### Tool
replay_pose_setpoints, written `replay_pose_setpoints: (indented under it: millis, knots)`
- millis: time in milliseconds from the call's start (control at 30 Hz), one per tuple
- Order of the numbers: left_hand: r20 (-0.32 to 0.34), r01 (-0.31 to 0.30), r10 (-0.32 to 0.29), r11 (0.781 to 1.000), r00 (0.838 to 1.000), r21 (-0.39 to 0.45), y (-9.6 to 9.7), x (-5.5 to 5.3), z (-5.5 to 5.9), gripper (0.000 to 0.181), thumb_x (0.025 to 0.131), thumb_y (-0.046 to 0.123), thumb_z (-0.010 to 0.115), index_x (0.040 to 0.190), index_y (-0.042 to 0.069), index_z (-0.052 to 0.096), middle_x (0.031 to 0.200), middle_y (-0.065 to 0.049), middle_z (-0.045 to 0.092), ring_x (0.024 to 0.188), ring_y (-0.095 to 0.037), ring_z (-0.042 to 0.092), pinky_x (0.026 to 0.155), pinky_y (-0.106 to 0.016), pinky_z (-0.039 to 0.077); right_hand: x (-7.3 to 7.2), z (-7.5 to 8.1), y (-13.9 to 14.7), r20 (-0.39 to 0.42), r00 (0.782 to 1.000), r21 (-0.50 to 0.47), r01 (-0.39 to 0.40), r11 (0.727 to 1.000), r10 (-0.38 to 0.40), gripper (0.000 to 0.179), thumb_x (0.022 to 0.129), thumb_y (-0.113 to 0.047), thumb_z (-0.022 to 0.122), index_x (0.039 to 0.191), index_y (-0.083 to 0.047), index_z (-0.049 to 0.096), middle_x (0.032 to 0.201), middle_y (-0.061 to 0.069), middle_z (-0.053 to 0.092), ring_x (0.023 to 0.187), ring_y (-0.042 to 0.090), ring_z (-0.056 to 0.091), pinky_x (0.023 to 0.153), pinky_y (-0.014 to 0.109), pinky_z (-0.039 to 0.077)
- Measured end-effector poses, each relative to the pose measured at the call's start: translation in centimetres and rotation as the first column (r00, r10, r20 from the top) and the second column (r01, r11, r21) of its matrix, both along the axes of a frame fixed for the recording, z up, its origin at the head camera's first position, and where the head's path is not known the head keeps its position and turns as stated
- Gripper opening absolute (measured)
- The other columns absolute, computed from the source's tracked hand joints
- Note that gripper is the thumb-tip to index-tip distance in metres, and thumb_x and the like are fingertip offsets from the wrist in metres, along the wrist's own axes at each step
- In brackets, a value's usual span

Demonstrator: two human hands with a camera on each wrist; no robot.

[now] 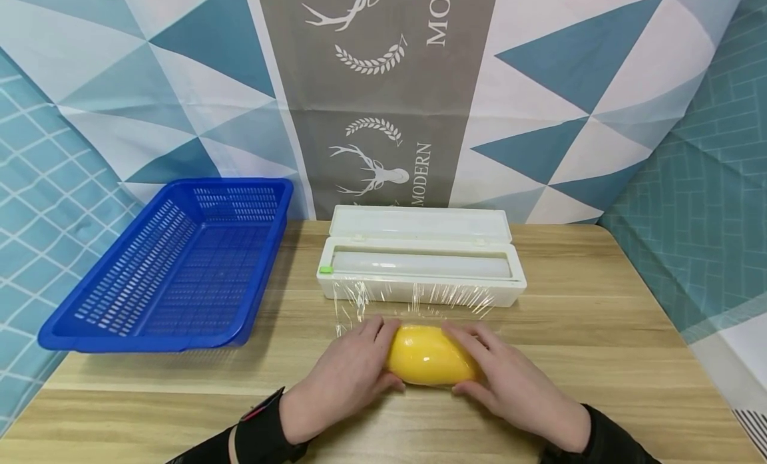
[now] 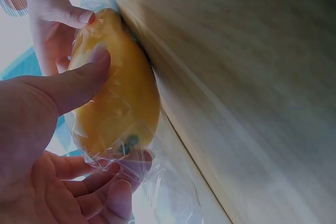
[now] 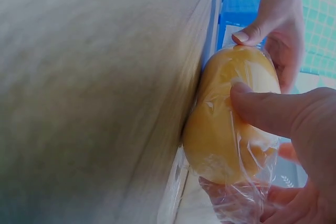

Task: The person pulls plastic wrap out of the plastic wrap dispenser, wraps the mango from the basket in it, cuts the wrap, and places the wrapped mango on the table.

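A smooth yellow mango [image 1: 431, 356], covered in clear cling film [image 2: 173, 192], lies on its side low over the wooden table. At its left end my left hand [image 1: 350, 361] grips it, thumb along the near side and fingers behind. My right hand [image 1: 509, 381] holds the opposite end in the same way. A small dark green spot shows on the mango near the left fingertips in the left wrist view. Creased film gathers at both ends. Behind the hands, more film runs up to a white cling film dispenser [image 1: 419, 292] with its lid raised.
On the left stands a blue perforated plastic basket [image 1: 240, 334]. The wooden table [image 1: 605, 304] extends around the dispenser and hands. A patterned cloth [image 1: 383, 91] with grey, blue and white shapes hangs along the back. A green slider [image 1: 325, 269] sits at the dispenser's left end.
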State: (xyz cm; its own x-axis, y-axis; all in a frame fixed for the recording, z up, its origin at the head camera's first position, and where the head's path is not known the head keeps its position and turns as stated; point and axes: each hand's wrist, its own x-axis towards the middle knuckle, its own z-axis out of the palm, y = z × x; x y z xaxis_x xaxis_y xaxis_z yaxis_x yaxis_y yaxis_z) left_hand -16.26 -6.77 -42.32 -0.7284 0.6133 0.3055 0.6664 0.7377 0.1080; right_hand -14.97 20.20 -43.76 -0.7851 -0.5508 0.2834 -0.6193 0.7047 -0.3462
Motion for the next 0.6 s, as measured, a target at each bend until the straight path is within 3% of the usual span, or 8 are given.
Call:
replay_pose_setpoints:
  millis: [133,433,600]
  knots:
    - [-0.015,-0.025,0.025,1.000,1.000,-0.012,-0.04,-0.03,-0.03,0.075,0.068,0.059,0.067,0.120,0.009,0.047,0.092,0.001,0.046,0.072,-0.010,0.047,0.058,-0.029,0.047,0.03,0.01,0.06,0.002,1.000,0.015,0.010,1.000,-0.010,0.070,0.080,-0.047,0.065,0.141,-0.035,0.033,0.127,-0.016,0.039,0.101,0.001,0.047,0.082,0.028,0.045]
    - [-0.096,-0.045,0.041,0.998,0.994,-0.040,-0.22,-0.16,-0.15,0.078,0.069,0.063,0.063,0.120,0.005,0.052,0.086,-0.001,0.051,0.063,-0.012,0.050,0.049,-0.029,0.045,-0.09,-0.07,0.17,-0.014,1.000,0.050,0.020,0.999,-0.020,0.068,0.085,-0.049,0.058,0.145,-0.034,0.030,0.129,-0.014,0.038,0.101,0.002,0.048,0.081,0.028,0.046]
    - [-0.066,-0.049,0.046,0.998,0.997,-0.043,-0.33,-0.23,-0.13,0.074,0.073,0.062,0.062,0.119,0.006,0.053,0.089,0.000,0.053,0.070,-0.013,0.053,0.054,-0.031,0.047,-0.22,-0.36,0.20,0.014,0.999,0.046,0.029,0.999,-0.030,0.069,0.086,-0.050,0.057,0.146,-0.034,0.027,0.132,-0.015,0.037,0.102,0.002,0.047,0.081,0.029,0.046]
